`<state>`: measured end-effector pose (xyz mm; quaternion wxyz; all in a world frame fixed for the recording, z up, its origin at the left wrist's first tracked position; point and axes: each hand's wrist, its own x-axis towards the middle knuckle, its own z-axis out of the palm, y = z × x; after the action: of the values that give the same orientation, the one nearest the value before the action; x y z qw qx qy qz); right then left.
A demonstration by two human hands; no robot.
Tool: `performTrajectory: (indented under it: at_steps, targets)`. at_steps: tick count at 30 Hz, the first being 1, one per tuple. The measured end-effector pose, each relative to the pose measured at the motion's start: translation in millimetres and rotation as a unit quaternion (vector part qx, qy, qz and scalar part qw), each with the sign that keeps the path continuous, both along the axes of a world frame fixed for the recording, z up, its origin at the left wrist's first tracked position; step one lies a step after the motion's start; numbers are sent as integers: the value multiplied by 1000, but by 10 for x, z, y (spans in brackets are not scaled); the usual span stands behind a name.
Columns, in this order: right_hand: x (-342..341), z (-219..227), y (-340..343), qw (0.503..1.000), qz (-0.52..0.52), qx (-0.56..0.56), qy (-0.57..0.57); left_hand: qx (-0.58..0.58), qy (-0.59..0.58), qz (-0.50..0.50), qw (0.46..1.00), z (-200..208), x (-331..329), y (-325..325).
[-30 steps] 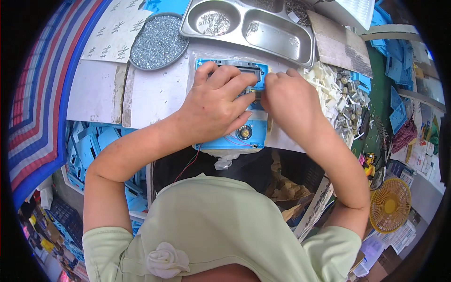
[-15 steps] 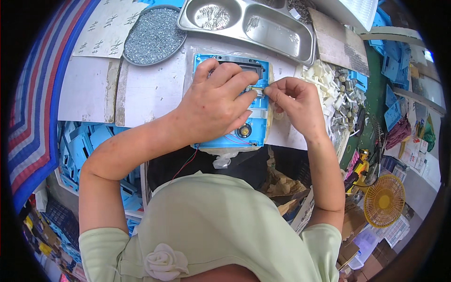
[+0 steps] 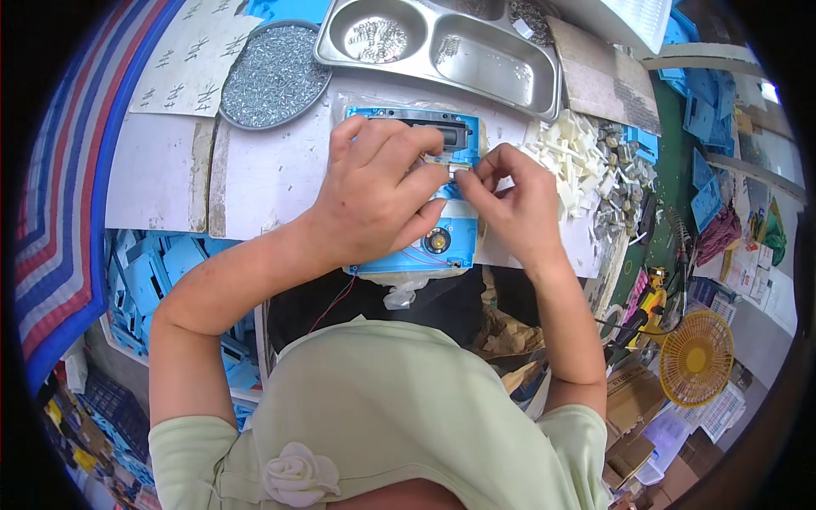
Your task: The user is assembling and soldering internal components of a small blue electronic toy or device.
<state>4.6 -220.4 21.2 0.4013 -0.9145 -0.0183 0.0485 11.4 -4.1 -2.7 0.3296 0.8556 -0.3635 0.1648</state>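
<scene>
A blue plastic casing (image 3: 463,234) lies on clear plastic wrap on the bench, with a black part (image 3: 455,134) along its far side and a round metal-rimmed part (image 3: 438,240) near its front. My left hand (image 3: 374,191) bends over the casing's left half and hides much of it. Its fingers are curled, their tips close to a small pale piece with a yellowish edge (image 3: 457,167). From the right, my right hand (image 3: 514,204) pinches at that piece with thumb and forefinger. The fingers hide most of it. Thin red wires (image 3: 416,255) run across the casing's front.
Beyond the casing stands a metal compartment tray (image 3: 544,85) holding small parts. A round dish of screws (image 3: 272,76) is at the far left. White plastic pieces (image 3: 565,153) and metal parts (image 3: 620,170) are heaped on the right. Blue casings (image 3: 161,276) fill a container below left.
My right hand has moved left, farther over the casing, its fingertips still at the small piece. My left hand has shifted slightly left. The view has shifted a little.
</scene>
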Motion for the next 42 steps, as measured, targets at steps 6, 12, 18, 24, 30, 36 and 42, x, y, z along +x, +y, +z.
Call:
performTrajectory:
  at_steps: [6,12,18,24,30,36,42]
  targets:
    - [-118,-152,91,996,-78,0,-54,54,-11,-5,998,90,25,-59]
    - [-38,155,-199,996,15,63,64,112,-8,-1,994,114,26,-89]
    - [1377,831,-2891,918,-272,-227,-179,152,-7,-16,988,187,27,-187]
    - [2617,292,-4415,865,-241,-431,87,178,27,-9,984,170,11,-57]
    - [3038,-94,-4002,863,-225,-429,-145,187,39,-18,981,165,18,-84]
    - [3287,-160,-4225,823,-253,-487,-150,163,32,-17,986,135,32,-81]
    - [2527,592,-5189,760,-411,-493,-106,126,46,-15,991,196,60,-108]
